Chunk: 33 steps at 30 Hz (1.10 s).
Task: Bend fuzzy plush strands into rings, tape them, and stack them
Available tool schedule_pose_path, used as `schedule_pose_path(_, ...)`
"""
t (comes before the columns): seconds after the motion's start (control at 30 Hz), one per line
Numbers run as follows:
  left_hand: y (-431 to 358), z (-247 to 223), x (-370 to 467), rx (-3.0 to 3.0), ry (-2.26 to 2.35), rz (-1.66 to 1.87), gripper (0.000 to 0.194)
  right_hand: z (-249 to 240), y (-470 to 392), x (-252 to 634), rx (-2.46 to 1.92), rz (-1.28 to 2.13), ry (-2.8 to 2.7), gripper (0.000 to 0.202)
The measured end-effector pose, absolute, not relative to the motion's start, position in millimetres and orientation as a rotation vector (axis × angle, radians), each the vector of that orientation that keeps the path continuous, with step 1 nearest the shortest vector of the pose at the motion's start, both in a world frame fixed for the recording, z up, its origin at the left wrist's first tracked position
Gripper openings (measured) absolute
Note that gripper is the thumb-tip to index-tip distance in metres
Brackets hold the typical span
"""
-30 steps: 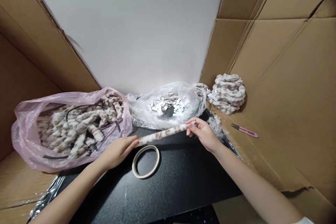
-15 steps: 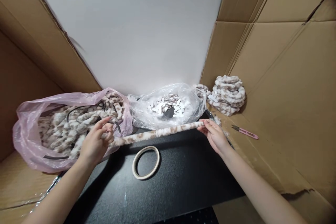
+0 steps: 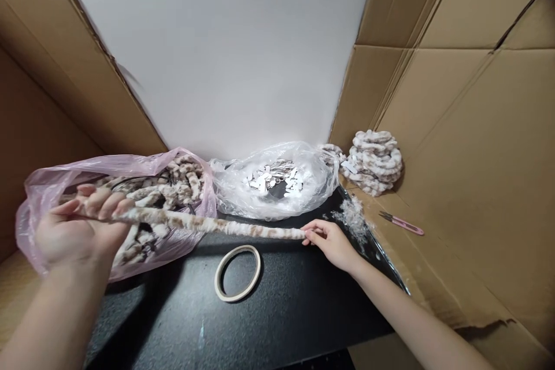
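Observation:
A long white-and-brown plush strip (image 3: 217,225) stretches between my two hands, above the black table. My left hand (image 3: 87,225) has its fingers wrapped round the strip's left part, in front of the pink bag. My right hand (image 3: 327,240) pinches the strip's right end between thumb and fingers. Behind my left hand, the pink plastic bag (image 3: 32,202) holds a heap of similar plush strips (image 3: 173,191) and some thin dark cords. Below the held strip lies a narrow cream tape roll (image 3: 237,273), flat on the table.
A clear plastic bag (image 3: 234,196) with many small white tags (image 3: 277,176) lies at the back. Right of it are a bundle of plush strips (image 3: 377,162), fluff scraps (image 3: 355,219) and pink thread snips (image 3: 402,224). Cardboard walls (image 3: 468,127) flank the black table (image 3: 269,318).
My left hand has moved left and closed round the strip. My right hand, still pinching the end, has shifted left and lower, and more of the strip shows at the left.

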State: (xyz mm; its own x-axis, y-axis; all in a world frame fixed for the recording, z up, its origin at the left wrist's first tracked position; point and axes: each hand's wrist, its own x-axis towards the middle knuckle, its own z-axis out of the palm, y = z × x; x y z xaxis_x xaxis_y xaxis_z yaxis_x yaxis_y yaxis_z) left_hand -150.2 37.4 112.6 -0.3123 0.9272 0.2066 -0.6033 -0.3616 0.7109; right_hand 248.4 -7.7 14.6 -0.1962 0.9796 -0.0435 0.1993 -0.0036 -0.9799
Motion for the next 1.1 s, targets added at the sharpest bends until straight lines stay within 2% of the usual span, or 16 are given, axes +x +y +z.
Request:
schedule_pose_path(0.1, 41, 128, -133, 0.897, 0.611, 1.86, 0.024, 17, -3, 225, -1.293, 1.217, -1.539, 0.02)
schedule_pose_path(0.17, 42, 128, -114, 1.046, 0.736, 1.868, 0.028, 23, 0, 210, -1.414, 1.054, -1.676, 0.02)
schedule_pose_path(0.3, 37, 97, -70, 1.256, 0.989, 1.348, 0.025, 46, 22, 197, -1.511, 0.442, -1.962, 0.022)
schedule_pose_path(0.37, 35, 75, -53, 1.402, 1.041, 1.145, 0.023, 58, 45, 197, -1.532, 0.281, -2.0, 0.02)
schedule_pose_path(0.5, 34, 43, -37, 1.677, 1.1, 0.931, 0.029, 64, 101, 195, -1.801, 0.163, -2.133, 0.022)
schedule_pose_path(0.7, 32, 28, -38, 1.876, 1.134, 0.771, 0.033, 41, 153, 178, -1.998, -0.045, -2.334, 0.025)
schedule_pose_path(1.1, 19, 27, -32, 1.817, 1.179, 0.848, 0.03, 28, 168, 180, -2.011, -0.145, -2.344, 0.03)
